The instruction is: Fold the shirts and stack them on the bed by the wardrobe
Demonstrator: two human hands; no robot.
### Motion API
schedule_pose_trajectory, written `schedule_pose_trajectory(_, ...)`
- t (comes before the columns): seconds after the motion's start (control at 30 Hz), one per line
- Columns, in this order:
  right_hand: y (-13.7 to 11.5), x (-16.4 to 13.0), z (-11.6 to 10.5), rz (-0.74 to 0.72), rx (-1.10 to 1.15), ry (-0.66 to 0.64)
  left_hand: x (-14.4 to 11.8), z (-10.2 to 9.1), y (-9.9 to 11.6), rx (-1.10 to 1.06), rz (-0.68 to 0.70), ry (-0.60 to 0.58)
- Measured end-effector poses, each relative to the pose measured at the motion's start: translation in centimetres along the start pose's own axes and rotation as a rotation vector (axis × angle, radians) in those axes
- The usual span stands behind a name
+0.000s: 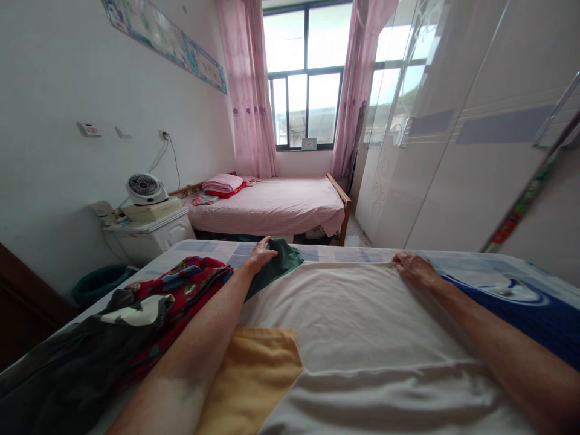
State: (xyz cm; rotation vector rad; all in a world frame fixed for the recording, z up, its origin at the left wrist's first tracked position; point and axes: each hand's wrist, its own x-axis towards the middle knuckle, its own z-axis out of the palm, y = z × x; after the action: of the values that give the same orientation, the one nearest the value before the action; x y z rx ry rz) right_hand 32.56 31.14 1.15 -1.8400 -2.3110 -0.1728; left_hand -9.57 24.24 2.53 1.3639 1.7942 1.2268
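A light grey shirt (357, 308) lies spread on the near bed in front of me, with a green part (283, 263) at its upper left and a yellow part (254, 368) at its lower left. At the green part, my left hand (261, 254) has thumb and fingers closed on the cloth. My right hand (411, 267) is at the shirt's far right corner, its fingers curled over the edge. Some fingertips are hidden. Left of my left arm lie a red patterned garment (199, 281) and a dark garment (72, 356).
A blue garment (521, 314) lies at the right on the near bed (344, 254). Beyond stands a pink-covered bed (281, 202) under a window. A cabinet (154, 232) with a fan (145, 188) is at the left; a glossy wardrobe (435, 181) lines the right.
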Motion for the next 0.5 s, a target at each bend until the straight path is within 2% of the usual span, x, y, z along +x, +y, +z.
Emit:
schedule_pose_trajectory(0.13, -0.2, -0.6, -1.4, -0.008, -0.005, 0.058, -0.4, -0.4, 1.3, -0.122, 0.031, 0.001)
schedule_pose_trajectory(0.2, 0.0, -1.7, -2.6, -0.015, -0.005, 0.103, -1.5, -1.7, 2.2, -0.204, 0.094, -0.026)
schedule_pose_trajectory(0.27, 0.5, -3.3, -3.6, -0.030, 0.001, 0.159, -3.4, -3.5, 3.0, -0.268, 0.213, -0.080)
schedule_pose_trajectory(0.33, 1.4, -5.4, -4.1, -0.066, 0.031, 0.223, -6.0, -5.7, 3.3, -0.242, 0.327, -0.166)
schedule_pose_trajectory(0.4, 2.4, -7.6, -3.8, -0.117, 0.067, 0.247, -9.0, -7.6, 2.8, -0.128, 0.366, -0.298)
schedule_pose_trajectory(0.5, 3.5, -10.7, -2.6, -0.179, 0.100, 0.158, -13.1, -9.1, 1.2, 0.041, 0.354, -0.514)
